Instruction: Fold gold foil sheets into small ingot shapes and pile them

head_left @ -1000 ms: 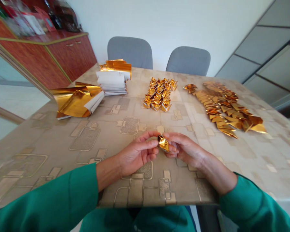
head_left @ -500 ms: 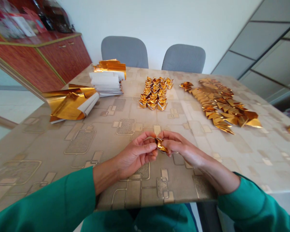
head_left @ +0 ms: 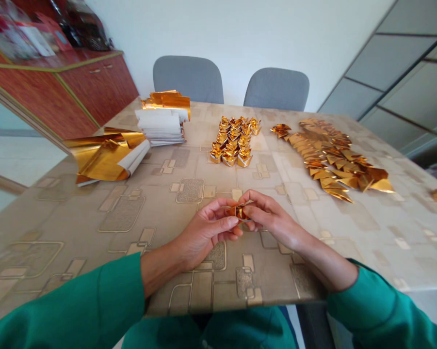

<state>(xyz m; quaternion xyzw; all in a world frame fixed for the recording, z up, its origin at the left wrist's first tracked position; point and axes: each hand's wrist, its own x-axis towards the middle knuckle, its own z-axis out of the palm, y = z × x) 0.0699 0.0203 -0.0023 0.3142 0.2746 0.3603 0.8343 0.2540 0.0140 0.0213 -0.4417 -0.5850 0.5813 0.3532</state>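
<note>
A small folded gold foil paper (head_left: 241, 212) is pinched between my two hands, above the near part of the table. My left hand (head_left: 213, 224) is closed on its left end, thumb in front. My right hand (head_left: 267, 214) grips the right side, its thumb pressing at the paper's opening and its fingers curled behind. Fingers hide part of the paper. Beyond my hands stand several finished gold paper ingots (head_left: 234, 141) in close rows. To the right lies a spread pile of flat folded gold papers (head_left: 327, 150).
On the left are loose gold foil sheets (head_left: 104, 157) and a stack of white-backed paper (head_left: 160, 126). The patterned tablecloth (head_left: 131, 257) covers the table. Two grey chairs (head_left: 187, 77) stand at the far side. A wooden cabinet (head_left: 98, 82) is at back left.
The gold paper has turned between my fingers and now shows an opening facing me. My right thumb and fingers have shifted slightly left and up on it. The piles look unchanged.
</note>
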